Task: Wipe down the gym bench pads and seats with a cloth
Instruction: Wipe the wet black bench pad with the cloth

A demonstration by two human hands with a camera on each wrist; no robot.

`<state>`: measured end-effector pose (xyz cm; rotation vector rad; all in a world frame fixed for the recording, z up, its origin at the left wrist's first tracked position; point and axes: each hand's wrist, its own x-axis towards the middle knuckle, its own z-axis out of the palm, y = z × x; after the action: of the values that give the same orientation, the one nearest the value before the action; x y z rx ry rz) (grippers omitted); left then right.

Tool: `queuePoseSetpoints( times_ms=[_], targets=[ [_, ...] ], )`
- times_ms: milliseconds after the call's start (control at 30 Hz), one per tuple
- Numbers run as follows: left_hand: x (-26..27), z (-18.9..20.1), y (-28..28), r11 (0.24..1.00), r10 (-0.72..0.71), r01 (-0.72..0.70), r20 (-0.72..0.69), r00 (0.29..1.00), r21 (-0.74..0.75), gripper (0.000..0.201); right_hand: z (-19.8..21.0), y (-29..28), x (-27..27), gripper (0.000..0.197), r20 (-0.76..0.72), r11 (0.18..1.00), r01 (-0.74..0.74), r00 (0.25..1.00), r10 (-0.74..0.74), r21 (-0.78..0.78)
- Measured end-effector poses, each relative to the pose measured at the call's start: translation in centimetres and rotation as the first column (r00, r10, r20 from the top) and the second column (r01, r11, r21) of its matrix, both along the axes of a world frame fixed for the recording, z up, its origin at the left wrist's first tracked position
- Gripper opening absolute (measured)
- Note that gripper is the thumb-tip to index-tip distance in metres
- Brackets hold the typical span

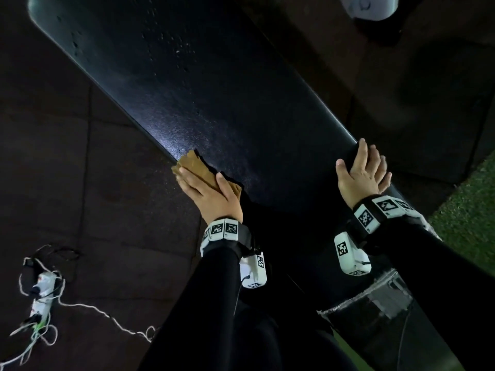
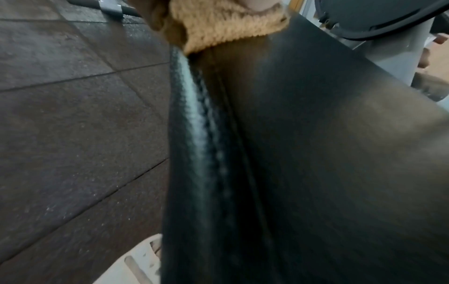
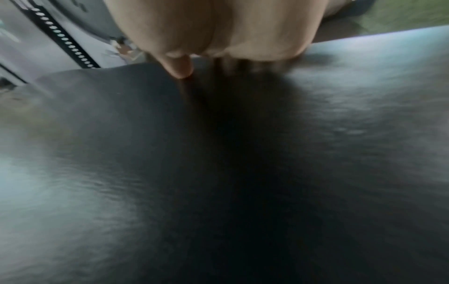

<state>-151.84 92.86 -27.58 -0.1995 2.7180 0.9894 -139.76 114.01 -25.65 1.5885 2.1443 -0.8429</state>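
Observation:
A long black padded gym bench runs from the upper left to the lower right in the head view, with small droplets on its far part. My left hand lies flat on a tan cloth and presses it onto the pad's left edge. In the left wrist view the tan cloth sits at the top of the black pad. My right hand rests flat on the pad's right edge, fingers straight, holding nothing. In the right wrist view the palm lies on the blurred pad.
Dark rubber floor tiles lie to the left of the bench. A white power strip with tangled cords is on the floor at the lower left. Green turf is at the right. A grey machine part shows at the top right.

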Motion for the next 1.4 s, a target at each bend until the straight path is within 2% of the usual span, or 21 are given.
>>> queuePoseSetpoints(
  times_ms=[200, 267, 433, 600, 767, 867, 1133, 1233, 1400],
  targets=[
    [4.2, 0.4, 0.3, 0.980, 0.171, -0.183, 0.139, 0.975, 0.074, 0.078, 1.1, -0.2, -6.9, 0.065, -0.095, 0.987, -0.148, 0.984, 0.154, 0.061],
    [5.0, 0.4, 0.2, 0.966, 0.211, -0.230, 0.161, 0.964, 0.115, 0.077, 0.8, -0.3, -9.8, 0.066, -0.120, 0.986, -0.157, 0.980, 0.161, 0.049],
    [1.5, -0.2, -0.3, 0.960, 0.229, -0.241, 0.095, 0.969, 0.144, 0.071, -0.4, -0.6, -14.8, 0.077, 0.011, 0.988, -0.131, 0.991, 0.132, -0.080],
    [-7.2, -1.0, -1.3, 0.981, 0.169, -0.170, 0.016, 0.986, 0.094, 0.066, -1.3, -0.2, -15.0, 0.082, 0.081, 0.983, -0.143, 0.985, 0.153, -0.114],
    [-14.0, -1.6, -2.2, 0.981, 0.174, -0.174, 0.013, 0.985, 0.085, 0.070, -1.7, -0.2, -15.2, 0.084, 0.094, 0.985, -0.129, 0.986, 0.140, -0.115],
    [-13.7, -1.0, -1.8, 0.974, 0.189, -0.190, 0.019, 0.982, 0.120, 0.068, -1.8, -0.1, -15.1, 0.085, 0.107, 0.984, -0.129, 0.984, 0.143, -0.124],
    [-6.3, 0.2, -0.8, 0.962, 0.229, -0.243, 0.122, 0.966, 0.122, 0.068, -1.4, 0.1, -15.2, 0.086, 0.129, 0.980, -0.116, 0.982, 0.138, -0.164],
    [-7.8, 0.1, -1.0, 0.963, 0.232, -0.245, 0.119, 0.965, 0.116, 0.069, -1.1, 0.0, -15.3, 0.085, 0.137, 0.984, -0.100, 0.983, 0.121, -0.145],
    [-15.0, -0.3, -1.9, 0.984, 0.156, -0.158, 0.024, 0.987, 0.088, 0.071, -0.9, 0.0, -15.4, 0.084, 0.130, 0.984, -0.086, 0.986, 0.106, -0.153]
  ],
)
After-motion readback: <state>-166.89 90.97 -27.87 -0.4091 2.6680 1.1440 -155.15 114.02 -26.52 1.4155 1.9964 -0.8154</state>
